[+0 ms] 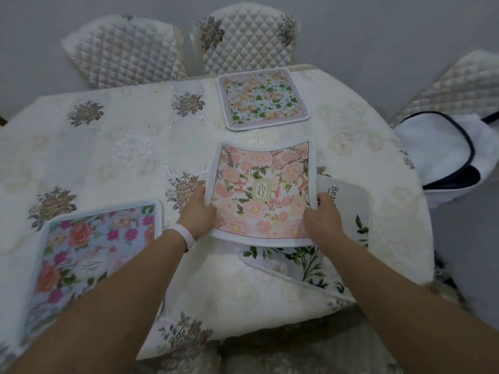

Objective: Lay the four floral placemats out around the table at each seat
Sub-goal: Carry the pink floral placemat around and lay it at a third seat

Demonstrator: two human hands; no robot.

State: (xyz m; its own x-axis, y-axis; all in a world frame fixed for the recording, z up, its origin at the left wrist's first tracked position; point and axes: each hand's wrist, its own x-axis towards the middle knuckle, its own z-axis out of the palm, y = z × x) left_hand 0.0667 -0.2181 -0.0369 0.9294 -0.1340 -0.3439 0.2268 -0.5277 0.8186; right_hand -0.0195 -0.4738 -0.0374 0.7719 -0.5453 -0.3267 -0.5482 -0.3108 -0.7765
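I hold a pink floral placemat [260, 190] lifted over the table's near middle. My left hand [198, 209] grips its left edge and my right hand [322, 215] grips its right edge. Beneath it lies a white placemat with green leaves [305, 259], partly hidden, near the front edge. A placemat with peach flowers and green leaves [263, 98] lies flat at the far side before a chair. A blue placemat with magenta and orange flowers [89, 252] lies at the near left, partly under my left forearm.
The table wears a cream embroidered tablecloth [113, 147]. Two quilted chairs [124, 49] stand at the far side, and a third [459, 85] at the right. A white bag with dark trim [442, 155] rests by the right edge.
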